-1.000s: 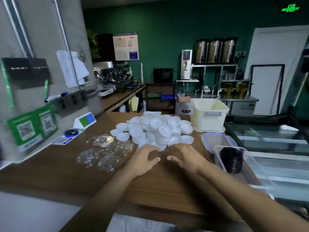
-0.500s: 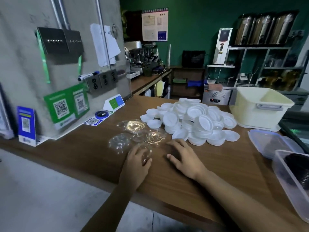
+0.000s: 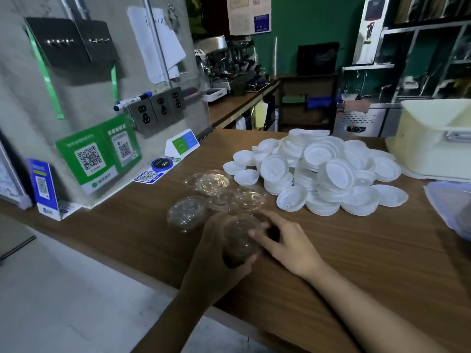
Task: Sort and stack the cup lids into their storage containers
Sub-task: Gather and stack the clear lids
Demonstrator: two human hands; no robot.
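A clear plastic lid [image 3: 240,238] is lifted a little off the wooden counter [image 3: 356,250], tilted toward me. My left hand [image 3: 214,253] grips it from the left, thumb under its near rim. My right hand [image 3: 285,240] touches its right edge with its fingertips, fingers slightly bent. Several more clear lids [image 3: 216,189] lie loose on the counter just beyond. A big heap of white lids [image 3: 321,171] sits further back to the right.
A cream plastic tub [image 3: 433,141] stands at the far right. A clear container lid [image 3: 448,202] lies at the right edge. QR code signs [image 3: 96,154] and a transparent screen stand on the left. The counter's front edge runs under my forearms.
My left hand has picked up a clear lid from the counter and my right hand has come over to its edge. The view has shifted left and closer to the clear lids.
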